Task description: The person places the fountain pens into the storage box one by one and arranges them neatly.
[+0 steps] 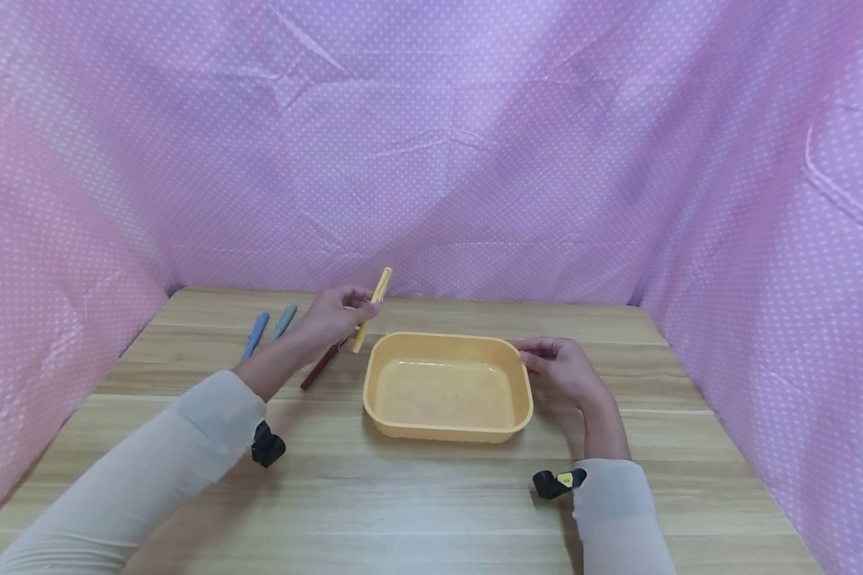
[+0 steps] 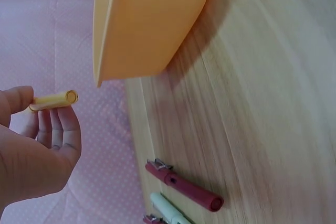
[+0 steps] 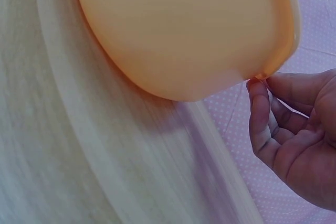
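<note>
My left hand [image 1: 328, 321] pinches a yellow pen [image 1: 383, 284] between thumb and fingers, holding it tilted above the table, left of a yellow-orange plastic basin [image 1: 442, 432]. In the left wrist view one round end of the yellow pen [image 2: 71, 97] faces the camera. At the basin's right side my right hand [image 1: 566, 369] pinches the rim, which the right wrist view shows close up between thumb and forefinger. Inside the basin only its bare floor shows. Below my left hand a dark red pen [image 2: 189, 190] with a metal clip lies on the table.
A blue pen [image 1: 256, 335] and a mint green pen [image 1: 284, 322] lie left of the red one, partly hidden by my left arm. Another dark red piece with a clip [image 2: 152, 219] shows at the left wrist view's bottom edge. Pink dotted cloth [image 1: 431, 160] surrounds the wooden table [image 1: 417, 511].
</note>
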Demonstrator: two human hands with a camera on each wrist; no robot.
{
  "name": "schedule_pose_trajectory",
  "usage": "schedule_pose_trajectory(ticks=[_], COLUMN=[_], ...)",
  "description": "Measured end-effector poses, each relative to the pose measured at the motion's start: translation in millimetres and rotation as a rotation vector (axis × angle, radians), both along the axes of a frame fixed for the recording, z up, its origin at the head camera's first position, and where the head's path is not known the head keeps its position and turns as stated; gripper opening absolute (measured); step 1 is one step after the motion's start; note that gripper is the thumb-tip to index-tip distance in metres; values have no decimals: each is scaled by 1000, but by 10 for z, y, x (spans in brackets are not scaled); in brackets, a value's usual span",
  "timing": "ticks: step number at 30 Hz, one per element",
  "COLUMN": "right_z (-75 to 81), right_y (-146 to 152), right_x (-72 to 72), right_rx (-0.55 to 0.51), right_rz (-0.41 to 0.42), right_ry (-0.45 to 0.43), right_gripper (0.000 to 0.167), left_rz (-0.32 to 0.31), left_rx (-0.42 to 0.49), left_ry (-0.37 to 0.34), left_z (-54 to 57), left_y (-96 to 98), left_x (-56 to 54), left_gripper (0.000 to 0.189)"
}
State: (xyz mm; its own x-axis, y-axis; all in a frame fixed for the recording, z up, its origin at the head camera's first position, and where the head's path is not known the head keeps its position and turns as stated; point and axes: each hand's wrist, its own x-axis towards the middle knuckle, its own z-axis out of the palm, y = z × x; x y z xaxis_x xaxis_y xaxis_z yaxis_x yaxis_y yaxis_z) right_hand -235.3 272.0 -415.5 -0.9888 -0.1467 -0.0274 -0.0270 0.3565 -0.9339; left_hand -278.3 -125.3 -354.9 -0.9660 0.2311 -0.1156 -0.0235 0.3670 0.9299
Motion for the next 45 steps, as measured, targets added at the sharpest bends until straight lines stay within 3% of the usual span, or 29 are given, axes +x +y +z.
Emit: schedule_pose_trajectory(ticks=[8,17,23,32,45], right_z=[-2,0,8,35,34], right_y=[3,10,11,5,7], right_x=[2,12,17,23,42], right_rx=[-6,2,7,4,12], right_rz=[9,9,7,8,18], right_ry=[3,4,1,-2,1], right_gripper=[30,30,31,29,29], left_rz=[-36,-60,-33,-67,-87], left_rx=[73,128,121,108,108], left_ry=[-22,-58,-75,-79,-141], left_z=[0,-61,-85,-168,-266], left_y=[137,259,328,424,652], left_x=[93,123,141,186,300], left_gripper=[38,37,34,32,31])
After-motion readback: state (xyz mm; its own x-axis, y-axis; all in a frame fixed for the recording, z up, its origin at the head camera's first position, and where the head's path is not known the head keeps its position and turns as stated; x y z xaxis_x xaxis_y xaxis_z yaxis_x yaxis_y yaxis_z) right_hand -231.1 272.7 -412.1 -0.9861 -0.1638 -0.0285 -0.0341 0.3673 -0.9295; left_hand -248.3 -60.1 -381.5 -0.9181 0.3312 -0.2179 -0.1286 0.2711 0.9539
